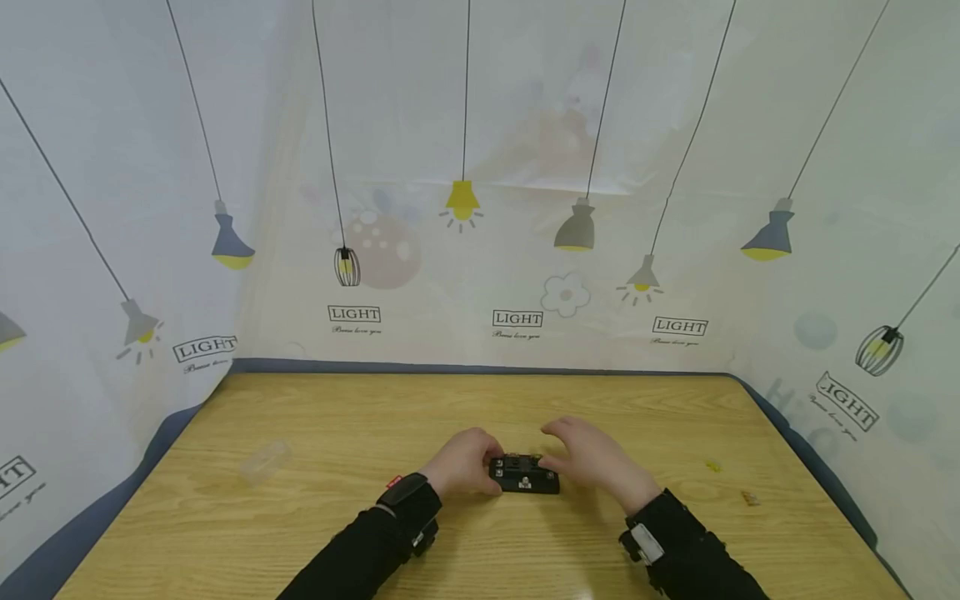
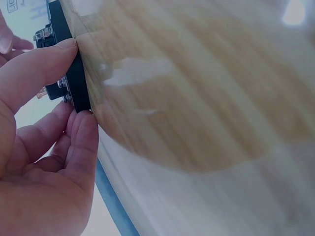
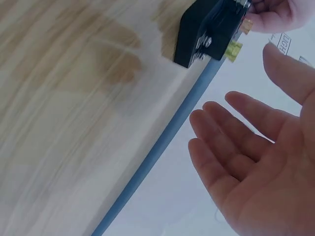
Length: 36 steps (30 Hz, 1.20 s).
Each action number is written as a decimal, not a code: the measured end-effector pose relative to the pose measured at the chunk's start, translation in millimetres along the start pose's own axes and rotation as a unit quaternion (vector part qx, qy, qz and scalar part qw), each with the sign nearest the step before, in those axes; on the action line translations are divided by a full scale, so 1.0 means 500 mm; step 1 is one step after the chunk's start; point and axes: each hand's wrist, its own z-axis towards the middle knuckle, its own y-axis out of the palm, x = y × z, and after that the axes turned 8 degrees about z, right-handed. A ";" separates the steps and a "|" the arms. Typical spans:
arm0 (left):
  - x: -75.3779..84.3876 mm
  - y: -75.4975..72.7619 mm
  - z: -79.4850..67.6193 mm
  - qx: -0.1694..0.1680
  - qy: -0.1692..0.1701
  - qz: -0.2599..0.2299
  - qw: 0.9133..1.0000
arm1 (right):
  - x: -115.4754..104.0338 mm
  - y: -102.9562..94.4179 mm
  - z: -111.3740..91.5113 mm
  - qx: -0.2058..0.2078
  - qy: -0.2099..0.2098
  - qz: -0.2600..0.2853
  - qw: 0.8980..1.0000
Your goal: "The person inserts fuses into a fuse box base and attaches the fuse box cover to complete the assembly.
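A black block with metal screw terminals (image 1: 525, 479) lies on the wooden table in the head view. My left hand (image 1: 467, 462) pinches its left end. The left wrist view shows the thumb on one edge of the block (image 2: 78, 81) and the fingertips at its end. Small yellow (image 3: 233, 50) and orange (image 3: 246, 26) parts stick up from the block's top in the right wrist view. My right hand (image 1: 596, 458) hovers by the right end. Its fingers (image 3: 224, 132) are loosely extended, apart from the block, with nothing between them.
A clear plastic container (image 1: 264, 462) rests on the left side of the table (image 1: 337, 417). On the right lie a small yellow piece (image 1: 712, 466) and a small orange-brown piece (image 1: 750, 498). A curtain printed with lamps (image 1: 450, 275) hangs behind the table and along both sides.
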 end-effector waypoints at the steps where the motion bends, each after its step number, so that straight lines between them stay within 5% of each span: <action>1: 0.000 0.000 -0.001 0.000 0.000 0.000 1.000 | 0.002 -0.002 -0.003 -0.001 0.003 0.002 1.000; 36: 0.001 0.000 -0.004 -0.009 -0.015 -0.014 1.000 | 0.171 -0.089 -0.128 0.020 0.058 -0.010 0.998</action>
